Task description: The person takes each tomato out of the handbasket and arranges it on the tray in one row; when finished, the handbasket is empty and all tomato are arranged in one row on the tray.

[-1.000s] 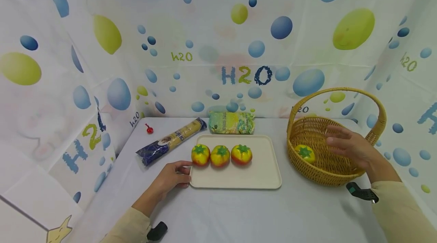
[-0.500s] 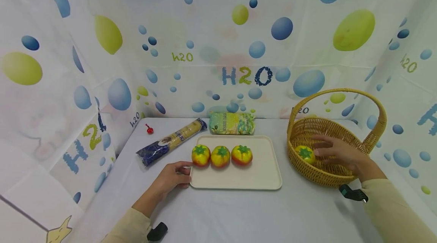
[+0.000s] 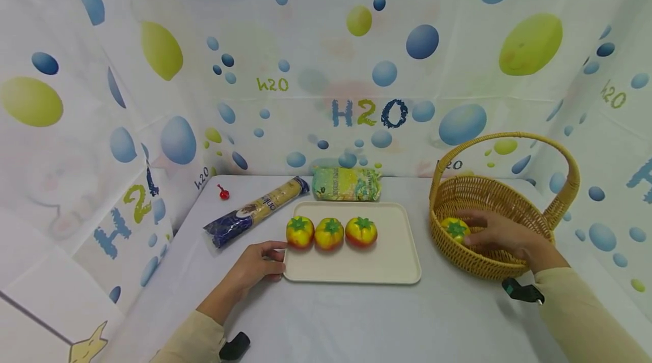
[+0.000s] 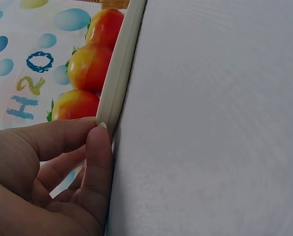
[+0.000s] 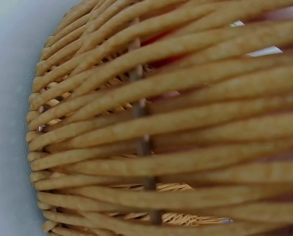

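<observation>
In the head view my left hand [image 3: 257, 265] pinches the left edge of a cream tray [image 3: 351, 268]. The left wrist view shows its thumb and forefinger at the tray rim [image 4: 118, 83]. Three yellow-red tomatoes [image 3: 328, 234] with green leafy tops stand in a row on the tray's left part. My right hand [image 3: 501, 234] is down inside a wicker basket [image 3: 476, 267], its fingers and thumb around another tomato [image 3: 455, 228]. In the right wrist view the basket's woven wall [image 5: 151, 123] hides most of that hand.
Behind the tray lies a green-yellow packet [image 3: 346, 184]. A long blue and gold pasta packet [image 3: 257, 210] lies slantwise at left, near a small red object [image 3: 223, 193]. The basket's tall handle [image 3: 509, 135] arches over the right arm's side.
My right hand has moved left and down within the basket, and its fingers have come round the tomato. The left hand has stayed at the tray's edge.
</observation>
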The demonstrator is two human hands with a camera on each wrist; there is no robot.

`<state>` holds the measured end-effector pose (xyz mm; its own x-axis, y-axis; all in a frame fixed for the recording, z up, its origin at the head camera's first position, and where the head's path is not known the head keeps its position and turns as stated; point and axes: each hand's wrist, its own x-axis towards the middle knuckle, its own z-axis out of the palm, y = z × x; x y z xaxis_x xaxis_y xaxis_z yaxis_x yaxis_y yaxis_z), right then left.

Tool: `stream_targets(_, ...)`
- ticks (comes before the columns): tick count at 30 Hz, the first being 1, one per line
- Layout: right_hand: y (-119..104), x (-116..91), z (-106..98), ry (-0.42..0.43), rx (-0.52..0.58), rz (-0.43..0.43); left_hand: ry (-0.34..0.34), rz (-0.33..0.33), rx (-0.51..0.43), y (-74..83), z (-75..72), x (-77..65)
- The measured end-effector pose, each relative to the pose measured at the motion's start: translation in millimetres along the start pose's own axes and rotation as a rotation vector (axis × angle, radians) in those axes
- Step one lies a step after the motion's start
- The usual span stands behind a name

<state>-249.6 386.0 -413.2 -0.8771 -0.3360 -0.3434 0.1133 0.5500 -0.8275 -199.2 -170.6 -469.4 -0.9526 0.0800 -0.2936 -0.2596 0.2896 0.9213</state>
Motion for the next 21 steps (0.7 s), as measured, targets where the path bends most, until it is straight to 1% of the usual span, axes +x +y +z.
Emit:
stream_targets(4,-0.6,-0.2,1.3,-0.01,-0.015,0.0,0.015,-0.014,0.006,-0.3,0.7,0.7)
stream_targets(9,-1.7,0.2,3.5,-0.013,-0.008,0.0,0.024,-0.016,0.006,0.1,0.4,1.4)
stream_targets(16,-3.1,0.5,5.4,-0.029,-0.02,-0.031,0.024,-0.01,0.006,0.3,0.6,1.2)
stream_targets(18,-2.9,0.3,5.6,-0.023,-0.021,-0.018,0.021,-0.006,0.006,0.1,0.4,1.5)
stream_targets(21,-3.1,-0.7,4.2,0.009,-0.02,0.02,0.015,-0.004,-0.001,0.1,0.4,2.0)
